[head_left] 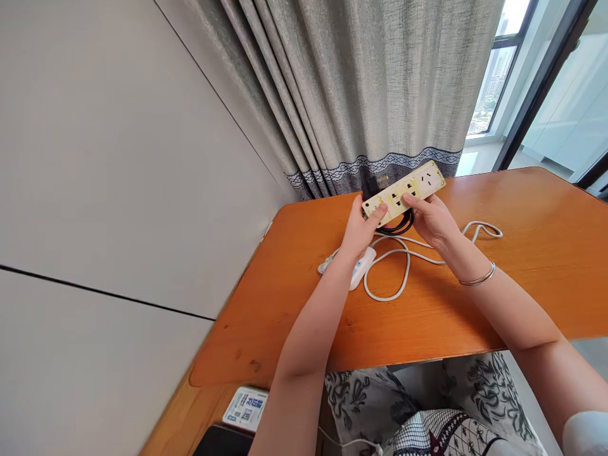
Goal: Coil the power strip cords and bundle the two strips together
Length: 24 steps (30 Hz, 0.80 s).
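A yellowed power strip [420,182] with several sockets is held tilted above the far part of the table. My left hand [361,229] grips its lower left end, thumb on the face. Around its right half my right hand [433,218] is closed, thumb pressed near the middle sockets. A coiled black cord [401,227] hangs under the strip, and a black plug [372,186] shows behind its left end. Below, on the table, lie a white power strip [361,269], partly hidden by my left forearm, and its looped white cord [386,299].
The orange-brown wooden table [532,285] meets a pale wall panel [118,158] on the left. A grey curtain [389,82] hangs behind it. At the lower left are a white card with printed codes [246,408] and a black object [223,443].
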Tool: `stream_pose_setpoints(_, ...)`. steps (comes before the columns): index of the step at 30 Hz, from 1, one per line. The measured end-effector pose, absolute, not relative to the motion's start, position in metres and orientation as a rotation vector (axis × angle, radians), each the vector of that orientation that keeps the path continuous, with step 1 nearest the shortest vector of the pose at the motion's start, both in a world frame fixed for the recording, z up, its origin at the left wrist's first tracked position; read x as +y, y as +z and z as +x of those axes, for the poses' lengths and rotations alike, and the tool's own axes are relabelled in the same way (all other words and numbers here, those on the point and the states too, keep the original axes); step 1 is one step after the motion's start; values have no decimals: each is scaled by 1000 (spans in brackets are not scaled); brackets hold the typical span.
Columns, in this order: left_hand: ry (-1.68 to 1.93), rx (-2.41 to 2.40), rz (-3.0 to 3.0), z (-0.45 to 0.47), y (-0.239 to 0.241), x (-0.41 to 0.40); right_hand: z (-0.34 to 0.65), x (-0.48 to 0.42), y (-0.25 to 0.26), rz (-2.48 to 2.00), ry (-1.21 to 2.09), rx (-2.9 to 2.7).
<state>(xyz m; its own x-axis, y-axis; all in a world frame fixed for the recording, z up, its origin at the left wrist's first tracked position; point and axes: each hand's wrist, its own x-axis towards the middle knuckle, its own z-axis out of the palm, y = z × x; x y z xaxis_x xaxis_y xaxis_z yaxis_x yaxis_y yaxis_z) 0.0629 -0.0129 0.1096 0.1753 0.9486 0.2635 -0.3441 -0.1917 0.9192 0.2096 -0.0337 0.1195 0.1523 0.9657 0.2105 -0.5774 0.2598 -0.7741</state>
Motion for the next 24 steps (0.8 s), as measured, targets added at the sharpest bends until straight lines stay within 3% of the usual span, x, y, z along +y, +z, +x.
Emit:
stream_pose_setpoints(7, 1468, 731, 1238, 59, 106, -7, 218, -31, 119, -653, 1416, -841)
stream_pose_setpoints(16, 1455, 476, 713, 91, 107, -18, 195, -26, 110, -567, 1269, -351)
stream_pose_setpoints(24, 1553, 462, 534, 98, 114, -35, 177, -43, 103, -528, 1265, -421)
